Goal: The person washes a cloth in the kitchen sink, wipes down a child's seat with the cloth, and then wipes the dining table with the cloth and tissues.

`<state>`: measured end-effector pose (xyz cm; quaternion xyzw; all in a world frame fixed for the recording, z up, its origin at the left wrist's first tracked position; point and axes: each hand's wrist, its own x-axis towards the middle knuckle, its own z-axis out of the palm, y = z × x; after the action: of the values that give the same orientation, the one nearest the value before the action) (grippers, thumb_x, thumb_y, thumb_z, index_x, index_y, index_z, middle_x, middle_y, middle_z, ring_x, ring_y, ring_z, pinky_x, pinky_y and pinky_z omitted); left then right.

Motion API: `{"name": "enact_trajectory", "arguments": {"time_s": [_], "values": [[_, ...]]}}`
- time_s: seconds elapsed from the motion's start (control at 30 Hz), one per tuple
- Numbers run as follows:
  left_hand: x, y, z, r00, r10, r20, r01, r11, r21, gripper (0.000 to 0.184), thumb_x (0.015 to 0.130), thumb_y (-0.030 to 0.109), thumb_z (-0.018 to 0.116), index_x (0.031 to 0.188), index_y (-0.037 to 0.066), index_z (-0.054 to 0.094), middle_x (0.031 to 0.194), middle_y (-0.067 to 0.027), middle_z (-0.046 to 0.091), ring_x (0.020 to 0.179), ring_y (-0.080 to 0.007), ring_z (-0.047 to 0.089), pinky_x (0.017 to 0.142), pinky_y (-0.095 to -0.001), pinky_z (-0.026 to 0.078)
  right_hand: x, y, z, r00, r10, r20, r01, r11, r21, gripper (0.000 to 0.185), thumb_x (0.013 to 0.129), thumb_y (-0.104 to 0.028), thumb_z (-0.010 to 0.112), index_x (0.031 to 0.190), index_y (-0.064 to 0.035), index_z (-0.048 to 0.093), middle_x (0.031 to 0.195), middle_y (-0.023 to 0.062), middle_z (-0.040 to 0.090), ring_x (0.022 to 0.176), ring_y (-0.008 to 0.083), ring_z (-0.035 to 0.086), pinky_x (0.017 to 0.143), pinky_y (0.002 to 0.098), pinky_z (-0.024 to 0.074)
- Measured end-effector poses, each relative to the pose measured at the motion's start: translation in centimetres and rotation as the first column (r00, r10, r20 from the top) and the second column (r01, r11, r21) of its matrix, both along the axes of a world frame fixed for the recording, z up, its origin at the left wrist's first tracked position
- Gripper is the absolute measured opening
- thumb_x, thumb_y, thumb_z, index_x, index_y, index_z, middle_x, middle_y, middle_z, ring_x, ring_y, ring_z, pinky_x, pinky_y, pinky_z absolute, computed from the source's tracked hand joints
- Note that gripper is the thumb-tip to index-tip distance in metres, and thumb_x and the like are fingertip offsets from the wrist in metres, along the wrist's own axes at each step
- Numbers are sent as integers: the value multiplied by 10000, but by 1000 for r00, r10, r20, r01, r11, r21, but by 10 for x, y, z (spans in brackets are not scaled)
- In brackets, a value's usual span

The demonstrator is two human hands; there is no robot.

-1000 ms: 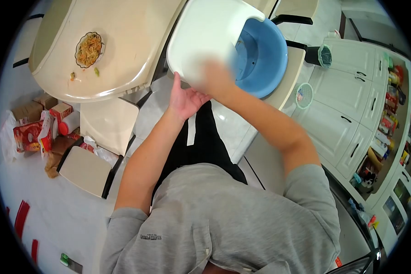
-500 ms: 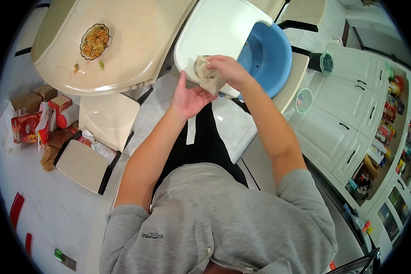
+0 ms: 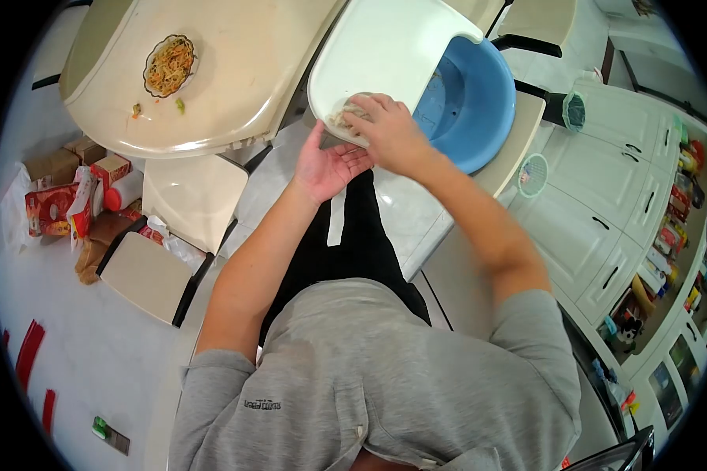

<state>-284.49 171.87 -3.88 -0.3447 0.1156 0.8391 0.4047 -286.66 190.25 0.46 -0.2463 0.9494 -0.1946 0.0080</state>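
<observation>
My right hand [image 3: 393, 135] is closed over a crumpled beige cloth [image 3: 342, 119], most of which is hidden under the fingers. It presses the cloth on the near corner of a smooth white tray-like board [image 3: 377, 55]. Just below that corner, my left hand [image 3: 330, 169] is palm up with fingers stretched out, holding nothing. A blue basin [image 3: 483, 125] stands to the right, partly beneath the board's curved edge; what lies in its bottom is too small to name.
At left, a cream table [image 3: 236, 86] bears a glass dish of shredded food [image 3: 170, 67] and a few food scraps [image 3: 181, 105]. Cream chairs [image 3: 188, 196] stand below it. Packages [image 3: 53, 206] lie on the floor at left; white cabinets [image 3: 581, 173] line the right.
My right hand has brought the cloth from above my left palm up onto the board's corner, its back now turned upward. My left hand stays open, and the view has shifted slightly.
</observation>
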Motion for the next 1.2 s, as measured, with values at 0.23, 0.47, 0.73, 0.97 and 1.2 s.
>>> {"name": "enact_trajectory", "arguments": {"time_s": [0.23,0.47,0.73,0.97,1.2], "values": [[0,0,-8,998,-22,58,19,999,48,966,958,671,453,1417,-164,297,1429,-318,409,1364,-441,416,1175,-526,332,-44,12,-22,904,417,91,-426,895,128,374,750,-221,706,1117,-155,672,1156,50,590,1075,227,577,842,393,484],[-1,-2,-8,998,-34,54,32,998,45,948,965,661,449,1421,-157,300,1428,-318,411,1363,-440,416,1178,-525,331,-38,2,-21,941,310,136,-310,950,-21,203,776,-197,681,969,-153,724,1100,73,589,1037,257,572,856,400,463],[-12,-1,-4,999,-12,38,15,997,-72,937,960,658,471,1372,-175,354,1366,-320,463,1234,-405,535,1085,-499,448,-45,24,-21,871,163,463,28,925,-379,255,810,-69,633,1042,-124,726,1106,60,617,1057,233,591,882,346,478],[-9,4,-8,998,-56,3,56,994,-93,1007,937,719,442,1342,-201,384,1351,-340,476,1248,-402,529,1073,-485,450,-60,64,-5,372,129,919,903,179,-391,284,873,-164,658,1109,-8,666,964,31,666,879,124,617,841,293,498],[-7,3,4,983,-173,59,182,952,-247,973,916,749,430,1336,-129,447,1316,-268,542,1238,-362,550,1055,-482,456,-53,-42,-52,974,-225,10,207,879,-429,215,722,-130,656,924,-54,646,962,144,617,896,371,563,780,474,480]]}}
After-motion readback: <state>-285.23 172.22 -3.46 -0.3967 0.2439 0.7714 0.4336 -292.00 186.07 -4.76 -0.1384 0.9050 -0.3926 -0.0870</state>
